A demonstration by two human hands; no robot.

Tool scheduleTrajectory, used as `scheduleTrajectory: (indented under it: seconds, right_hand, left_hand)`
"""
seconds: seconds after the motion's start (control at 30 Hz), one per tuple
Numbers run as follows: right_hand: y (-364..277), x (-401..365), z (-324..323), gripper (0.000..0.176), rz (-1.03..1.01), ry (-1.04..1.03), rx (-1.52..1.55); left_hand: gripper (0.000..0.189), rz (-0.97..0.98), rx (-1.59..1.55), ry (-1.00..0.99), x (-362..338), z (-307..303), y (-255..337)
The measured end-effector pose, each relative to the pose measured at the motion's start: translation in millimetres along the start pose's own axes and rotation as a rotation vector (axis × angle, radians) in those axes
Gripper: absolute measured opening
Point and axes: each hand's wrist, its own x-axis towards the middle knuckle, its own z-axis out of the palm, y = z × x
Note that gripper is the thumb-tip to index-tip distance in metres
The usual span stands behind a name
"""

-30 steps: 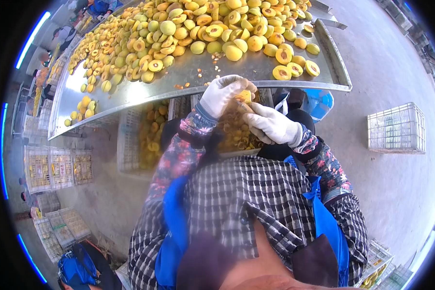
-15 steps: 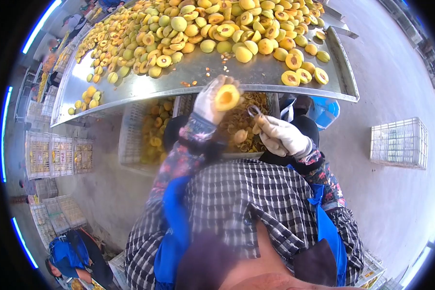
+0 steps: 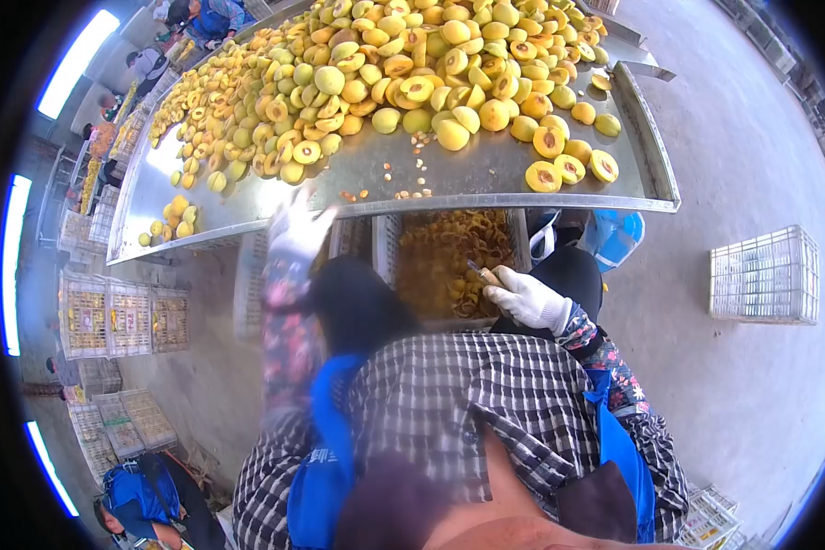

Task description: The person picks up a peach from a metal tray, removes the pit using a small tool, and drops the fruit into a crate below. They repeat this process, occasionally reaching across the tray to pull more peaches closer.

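Observation:
My left hand point(image 3: 298, 229), gloved in white and blurred by motion, is at the table's front edge on the left. Its fingers look spread and I see nothing in them. In my gloved right hand point(image 3: 530, 301) is a pitting tool point(image 3: 488, 274) with a wooden handle; its metal end points up and left over a crate point(image 3: 387, 252) of brownish-yellow fruit scraps. A big heap of yellow peaches point(image 3: 330, 80), many of them halved, covers much of the metal table point(image 3: 467, 174). Several cut halves point(image 3: 544, 177) lie face up near its right front corner.
Small pits point(image 3: 420, 165) lie on the table. A white crate point(image 3: 765, 275) stands on the floor at right, and a blue bag point(image 3: 614, 236) hangs under the table. Stacked crates point(image 3: 110, 316) stand at left. Other people point(image 3: 142, 495) work at left and at the back.
My left hand has moved left from above the scrap crate, and the peach half it held no longer shows in it. My right hand has dropped slightly, still gripping the pitting tool.

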Motion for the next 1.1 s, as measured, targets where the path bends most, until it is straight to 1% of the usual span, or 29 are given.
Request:
scheduleTrajectory:
  seconds: [0.07, 0.13, 0.17, 0.2, 0.23, 0.27, 0.3, 0.37, 0.4, 0.5, 0.53, 0.57, 0.63, 0.7, 0.73, 0.77, 0.83, 0.87, 0.9, 0.97, 1.03, 1.07, 1.1]
  right_hand:
    - [-4, 1, 1, 0.028, -0.037, 0.01, -0.001]
    - [-9, 2, 2, 0.029, -0.077, 0.025, 0.009]
    - [-12, 3, 2, 0.028, -0.096, 0.035, 0.02]
    - [-16, 3, 2, 0.028, -0.093, 0.039, 0.014]
    - [-19, 3, 1, 0.028, -0.086, 0.041, 0.011]
    - [-22, 1, 1, 0.027, -0.08, 0.043, 0.005]
    - [-19, -1, 2, 0.027, -0.081, 0.052, -0.003]
    - [-15, -5, 3, 0.026, -0.082, 0.069, -0.018]
    - [-14, -8, 2, 0.026, -0.05, 0.057, 0.004]
    - [-17, -11, 3, 0.025, 0.024, 0.033, 0.082]
    - [-13, -11, 3, 0.025, 0.022, 0.031, 0.092]
    - [-14, -9, 3, 0.024, 0.007, 0.031, 0.091]
    - [-17, -4, 2, 0.023, -0.024, 0.033, 0.089]
    - [-24, -1, 1, 0.023, -0.027, 0.026, 0.094]
    - [-27, 0, 1, 0.023, -0.024, 0.023, 0.09]
    - [-30, 1, 1, 0.023, -0.02, 0.019, 0.086]
    - [-33, 3, 3, 0.024, 0.003, 0.013, 0.112]
    - [-34, 3, 2, 0.025, 0.011, 0.022, 0.136]
    - [-35, 5, 1, 0.026, 0.012, 0.031, 0.159]
    - [-39, 10, 1, 0.027, -0.037, 0.082, 0.153]
    - [-48, 21, 2, 0.029, -0.137, 0.162, 0.07]
    - [-55, 25, 3, 0.03, -0.173, 0.214, 0.009]
    - [-67, 30, 4, 0.03, -0.21, 0.27, -0.062]
  left_hand:
    - [0.068, 0.147, -0.165, 0.077, 28, -4, 68]
    - [0.068, 0.335, -0.233, 0.105, 69, 24, 114]
    - [0.071, 0.328, -0.326, -0.036, 82, 23, 145]
    - [0.076, 0.342, -0.3, -0.039, 99, 41, 164]
    - [0.082, 0.359, -0.198, -0.107, 108, 47, 183]
    - [0.084, 0.336, -0.103, -0.136, 113, 53, 196]
    - [0.086, 0.314, -0.009, -0.163, 120, 59, 204]
    - [0.086, 0.338, -0.018, -0.183, 138, 64, 204]
    - [0.083, 0.357, -0.035, -0.18, 141, 64, 200]
    - [0.077, 0.115, -0.149, -0.211, 141, 69, 185]
    - [0.072, 0.125, -0.269, -0.26, 148, 77, 167]
    - [0.067, 0.034, -0.392, -0.357, 154, 87, 154]
    - [0.057, 0.024, -0.563, -0.528, 141, 73, 138]
    - [0.047, 0.075, -0.797, -0.65, 147, 98, 104]
    - [0.042, 0.103, -0.918, -0.704, 143, 97, 97]
    - [0.04, 0.034, -0.956, -0.712, 141, 95, 90]
    - [0.036, -0.106, -1.031, -0.724, 120, 70, 88]
    - [0.036, 0.108, -1.522, -0.986, 130, 87, 51]
    - [0.04, 0.0, -1.755, -0.777, 117, 88, 45]
    - [0.043, 0.071, -2.103, -0.87, 75, 43, 68]
    - [0.043, 0.115, -2.26, -0.878, 34, 10, 94]
    - [0.043, 0.145, -2.34, -0.882, 20, 2, 105]
    - [0.044, 0.133, -2.388, -0.844, 9, 0, 114]
